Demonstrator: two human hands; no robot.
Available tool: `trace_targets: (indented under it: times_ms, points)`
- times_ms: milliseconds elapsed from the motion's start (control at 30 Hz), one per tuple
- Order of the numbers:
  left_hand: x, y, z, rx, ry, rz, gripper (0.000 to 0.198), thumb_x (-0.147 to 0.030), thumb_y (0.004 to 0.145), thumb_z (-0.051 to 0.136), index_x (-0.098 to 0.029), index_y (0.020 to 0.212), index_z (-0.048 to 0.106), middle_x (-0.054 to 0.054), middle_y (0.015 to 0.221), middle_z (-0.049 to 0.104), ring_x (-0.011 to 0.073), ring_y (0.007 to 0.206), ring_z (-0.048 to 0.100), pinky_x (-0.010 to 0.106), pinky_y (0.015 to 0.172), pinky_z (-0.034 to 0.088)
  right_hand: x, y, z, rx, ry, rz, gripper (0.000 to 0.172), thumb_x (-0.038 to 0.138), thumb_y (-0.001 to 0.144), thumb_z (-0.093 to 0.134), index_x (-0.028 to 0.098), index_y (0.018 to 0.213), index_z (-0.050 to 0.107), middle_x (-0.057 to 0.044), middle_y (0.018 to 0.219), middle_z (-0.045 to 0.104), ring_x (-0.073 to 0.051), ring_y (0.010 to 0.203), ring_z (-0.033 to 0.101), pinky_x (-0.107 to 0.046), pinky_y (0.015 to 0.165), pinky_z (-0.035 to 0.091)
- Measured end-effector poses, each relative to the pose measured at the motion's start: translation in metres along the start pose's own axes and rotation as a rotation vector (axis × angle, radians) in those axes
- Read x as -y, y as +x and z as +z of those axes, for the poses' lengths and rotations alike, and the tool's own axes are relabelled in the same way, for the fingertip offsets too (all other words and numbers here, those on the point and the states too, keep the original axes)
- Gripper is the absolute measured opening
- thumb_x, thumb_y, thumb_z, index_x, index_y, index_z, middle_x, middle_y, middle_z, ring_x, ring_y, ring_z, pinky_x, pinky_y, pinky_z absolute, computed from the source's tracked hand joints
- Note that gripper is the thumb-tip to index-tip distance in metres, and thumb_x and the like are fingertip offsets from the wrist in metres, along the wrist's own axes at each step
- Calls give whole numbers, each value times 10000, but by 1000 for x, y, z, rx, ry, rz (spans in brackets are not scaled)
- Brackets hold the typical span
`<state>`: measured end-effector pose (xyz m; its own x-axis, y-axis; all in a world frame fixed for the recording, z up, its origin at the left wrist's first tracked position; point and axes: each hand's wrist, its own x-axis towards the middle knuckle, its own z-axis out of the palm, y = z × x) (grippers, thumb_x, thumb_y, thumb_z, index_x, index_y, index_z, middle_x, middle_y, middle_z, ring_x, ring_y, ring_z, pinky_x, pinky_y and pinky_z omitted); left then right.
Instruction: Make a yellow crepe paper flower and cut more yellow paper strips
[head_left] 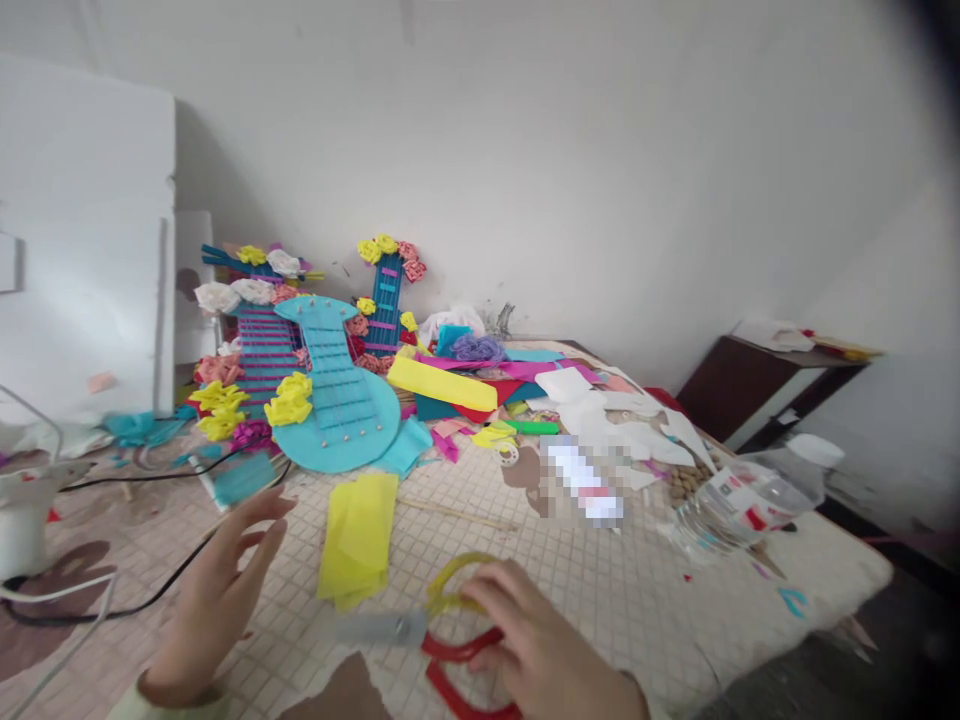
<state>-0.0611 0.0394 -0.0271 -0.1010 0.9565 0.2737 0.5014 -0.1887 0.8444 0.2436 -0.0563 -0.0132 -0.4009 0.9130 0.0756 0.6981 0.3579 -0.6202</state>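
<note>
My right hand [551, 640] has its fingers around the red and yellow handles of a pair of scissors [390, 628]. Their blades point left, low over the table, and are smeared by motion. My left hand [217, 600] is held up at the left with fingers apart and nothing in it. Between the hands, a little farther back, lies a small stack of yellow crepe paper pieces [356, 535]. Behind it a blue guitar-shaped craft piece [337, 400] with strings and yellow paper flowers [289, 400] leans against other decorated pieces.
Thin sticks [450, 514] lie mid-table. Coloured paper [442, 384], a green marker-like item [532, 428] and white scraps [600, 420] are heaped at the back. A plastic bottle [750, 505] lies at the right. Black cable [165, 585] runs along the left, near a white device [22, 525].
</note>
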Motion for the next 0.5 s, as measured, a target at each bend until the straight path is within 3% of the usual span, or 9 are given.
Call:
trace_targets:
  times_ms: [100,167,333,500]
  points:
    - [-4,-2,-2,-15,-20,-26,354,-460,802,477,-228,1069,501,64,1097,570,267,1039,536,422,946,404,-22,-2,-25,-202,-45,154,407,106,796,549,158,1193,480,-107,1251,472,-200,1183,429,-340,1013,365]
    - [-7,-3,-3,4,-27,-47,357,-464,792,485,-231,1062,506,66,1130,561,270,1036,541,423,955,399,-43,3,-34,-259,-137,240,373,127,811,539,128,1181,492,-122,1235,491,-204,1173,442,-354,1024,349]
    - [-7,-3,0,34,-2,-73,438,-537,740,488,-228,1050,514,104,1101,588,306,945,596,465,834,487,-77,19,-34,-255,-314,378,313,155,818,548,60,1116,557,-173,1145,548,-264,1094,502,-397,958,395]
    - [7,-3,6,30,0,7,400,-525,766,492,-260,1064,526,85,1086,598,277,939,600,443,797,517,-71,32,-50,-169,-396,340,201,277,790,622,118,907,661,-146,952,632,-292,926,584,-402,809,460]
